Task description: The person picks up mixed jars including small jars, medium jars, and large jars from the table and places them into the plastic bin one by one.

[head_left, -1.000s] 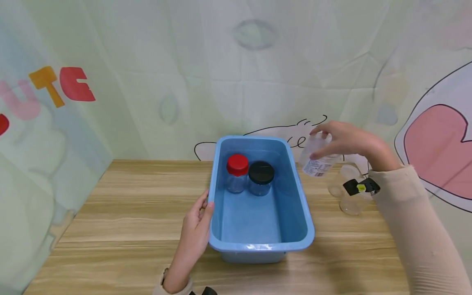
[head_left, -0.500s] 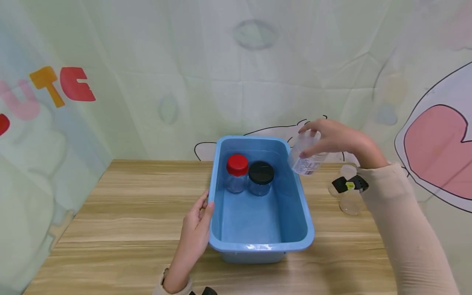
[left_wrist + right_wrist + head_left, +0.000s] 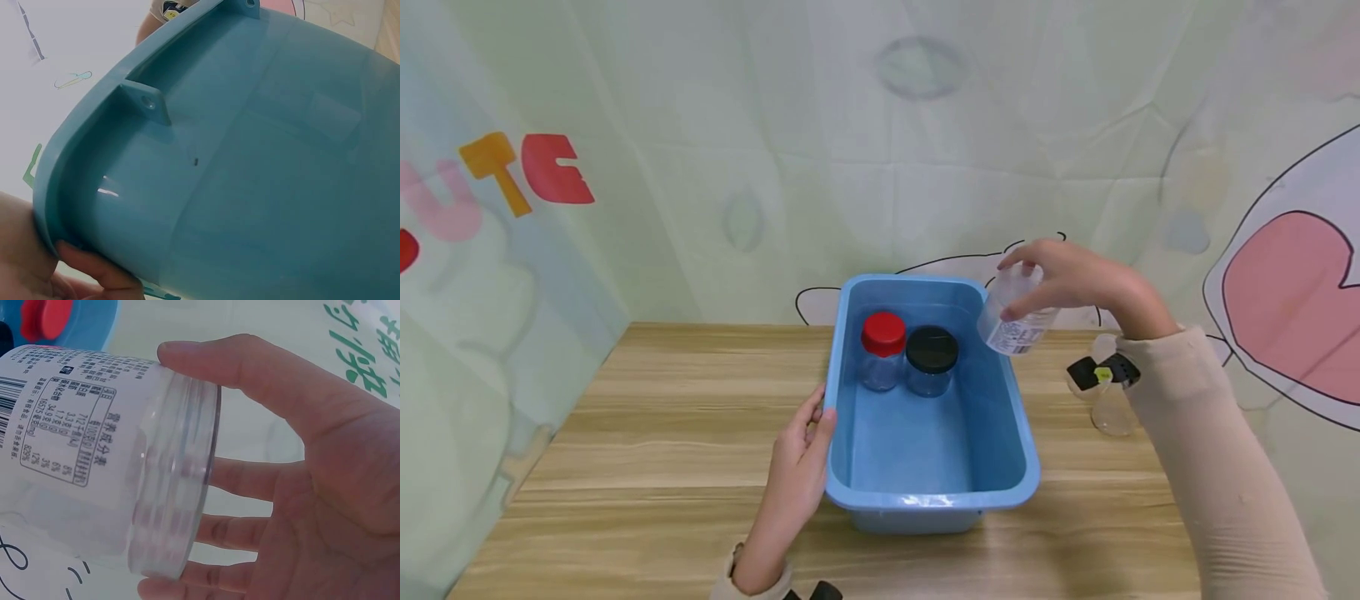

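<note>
Where the wood-grain table (image 3: 692, 433) ends, printed cloth (image 3: 820, 183) hangs behind the tub (image 3: 917, 454).

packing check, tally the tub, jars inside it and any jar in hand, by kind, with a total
tub: 1
red-lidded jar: 1
black-lidded jar: 1
labelled jar in right hand: 1
total: 4

The right grip (image 3: 312, 494) holds a clear, labelled jar (image 3: 119, 465) (barcode (image 3: 9, 399) showing).

Clear jar (image 3: 1017, 335) and right grip (image 3: 1071, 279) farther left, jar overlapping blue tub (image 3: 925, 502)
</note>
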Demonstrator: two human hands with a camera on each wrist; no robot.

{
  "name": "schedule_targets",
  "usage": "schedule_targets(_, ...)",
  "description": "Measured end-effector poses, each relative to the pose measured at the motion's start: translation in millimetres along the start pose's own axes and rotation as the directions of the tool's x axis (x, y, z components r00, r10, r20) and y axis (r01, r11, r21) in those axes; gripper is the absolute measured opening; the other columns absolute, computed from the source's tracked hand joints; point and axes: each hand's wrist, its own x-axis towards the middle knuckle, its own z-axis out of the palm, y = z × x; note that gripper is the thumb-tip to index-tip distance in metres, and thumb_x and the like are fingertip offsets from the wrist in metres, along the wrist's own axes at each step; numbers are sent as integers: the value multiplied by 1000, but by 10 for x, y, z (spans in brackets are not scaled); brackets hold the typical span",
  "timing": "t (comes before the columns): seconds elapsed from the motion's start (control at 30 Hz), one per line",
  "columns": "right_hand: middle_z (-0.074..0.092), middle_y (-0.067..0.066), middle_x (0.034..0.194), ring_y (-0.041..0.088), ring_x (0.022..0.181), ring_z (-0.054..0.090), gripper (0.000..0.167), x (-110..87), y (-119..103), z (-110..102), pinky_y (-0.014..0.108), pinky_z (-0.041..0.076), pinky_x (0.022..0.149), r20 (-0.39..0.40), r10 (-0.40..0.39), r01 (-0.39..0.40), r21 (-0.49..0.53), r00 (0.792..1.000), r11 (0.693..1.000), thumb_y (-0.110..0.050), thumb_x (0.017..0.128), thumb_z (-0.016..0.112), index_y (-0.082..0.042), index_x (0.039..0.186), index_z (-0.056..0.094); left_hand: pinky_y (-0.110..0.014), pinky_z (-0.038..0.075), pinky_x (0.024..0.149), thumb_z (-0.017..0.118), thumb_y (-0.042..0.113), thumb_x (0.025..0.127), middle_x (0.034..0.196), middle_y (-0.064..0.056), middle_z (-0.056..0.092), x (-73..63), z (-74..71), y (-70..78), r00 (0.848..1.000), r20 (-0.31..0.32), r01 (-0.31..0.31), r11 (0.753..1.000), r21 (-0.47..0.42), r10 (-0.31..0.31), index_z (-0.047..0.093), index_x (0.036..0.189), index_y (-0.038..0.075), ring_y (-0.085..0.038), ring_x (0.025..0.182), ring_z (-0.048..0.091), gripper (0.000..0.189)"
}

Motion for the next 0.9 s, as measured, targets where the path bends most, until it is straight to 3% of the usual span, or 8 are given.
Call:
schedule_targets(0.3, 53, 23, 130, 38, 107, 54, 66, 48, -68, 15, 46, 55, 76, 7, -1, 1, -14, 1000, 1000, -29, 80, 82, -4, 136, 58, -29, 50, 65, 45, 17, 108, 104, -17, 55, 10, -5, -7, 1000, -5, -6, 1000, 4, 6, 38, 149, -6, -16, 72, 53, 47)
schedule_targets(0.9, 50, 22, 131, 38, 107, 54, 65, 156, -157, 115, 46, 55, 77, 45, -16, 16, 3, 999, 1000, -26, 81, 81, -5, 137, 56, -31, 54, 69, 44, 17, 108, 103, -18, 55, 10, 16, -2, 1000, 1, -19, 1000, -5, 19, 38, 149, -7, -17, 77, 57, 47)
